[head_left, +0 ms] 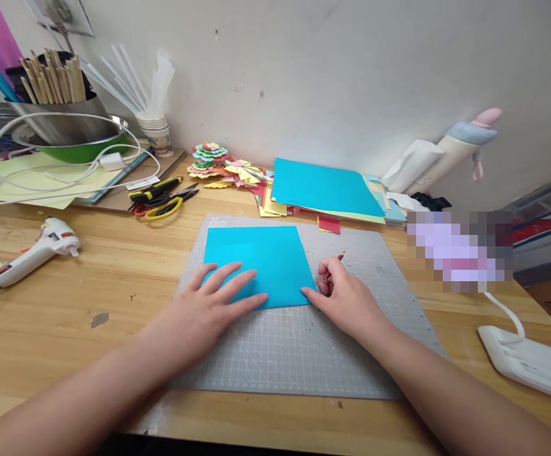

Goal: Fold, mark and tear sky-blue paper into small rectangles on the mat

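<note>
A sheet of cyan paper (262,259) lies on a grey cutting mat (299,342) in the middle of the wooden desk. My left hand (209,304) rests flat on the paper's near left corner, fingers spread. My right hand (346,297) is closed around a red pencil (335,265), and its index finger touches the paper's near right corner.
A stack of coloured paper (325,190) and folded paper flowers (213,161) sit behind the mat. Scissors and cutters (164,199) lie at the back left, a white glue gun (33,250) at the left, a white lamp base (532,361) at the right, and a steel bowl with sticks (61,120) far left.
</note>
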Motion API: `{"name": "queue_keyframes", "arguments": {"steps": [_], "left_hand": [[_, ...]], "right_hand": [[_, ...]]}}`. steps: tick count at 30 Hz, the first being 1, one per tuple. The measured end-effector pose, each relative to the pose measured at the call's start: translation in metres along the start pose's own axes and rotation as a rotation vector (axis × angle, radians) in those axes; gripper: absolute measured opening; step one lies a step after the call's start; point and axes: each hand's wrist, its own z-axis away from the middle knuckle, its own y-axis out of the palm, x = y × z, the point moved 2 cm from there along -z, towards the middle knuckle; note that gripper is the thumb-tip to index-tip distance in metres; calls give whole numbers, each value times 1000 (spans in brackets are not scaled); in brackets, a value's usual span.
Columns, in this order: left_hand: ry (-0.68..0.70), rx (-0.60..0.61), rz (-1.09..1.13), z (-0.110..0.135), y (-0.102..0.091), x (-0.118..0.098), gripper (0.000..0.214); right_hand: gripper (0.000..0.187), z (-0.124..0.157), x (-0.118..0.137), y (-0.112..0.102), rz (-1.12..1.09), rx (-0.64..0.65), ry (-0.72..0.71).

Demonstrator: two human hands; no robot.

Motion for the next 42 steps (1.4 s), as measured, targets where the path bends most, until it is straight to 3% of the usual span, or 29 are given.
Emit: {"name": "queue_keyframes", "arguments": {"steps": [4, 7, 11, 13, 15, 20, 24, 29, 36, 42], "left_hand": [[17, 48, 90, -14, -4, -4, 58], [6, 23, 135, -19, -6, -5, 55], [13, 38, 141, -21, -5, -4, 50], [13, 54, 142, -21, -3, -2, 46], [6, 59, 145, -21, -1, 0, 46], [-16, 54, 175, -22, 5, 3, 57], [-22, 52, 178, -22, 7, 5, 60], [-23, 50, 180, -23, 7, 7, 61], [-40, 36, 162, -26, 5, -1, 52], [6, -35, -38, -36, 2, -27, 17]], "right_hand": [[24, 2, 2, -3, 43, -53, -62], [10, 12, 14, -6, 102, -164, -324], [16, 30, 37, 2, 151, -2, -746], [16, 37, 43, 7, 211, 47, -835], [18, 40, 45, 11, 246, 14, -857], [23, 44, 45, 15, 297, -20, -831], [31, 49, 47, 13, 399, -97, -704], [28, 55, 41, 0, 563, -159, -554], [22, 49, 38, -15, 646, -55, -385], [26, 36, 30, -26, 489, 111, -260]]}}
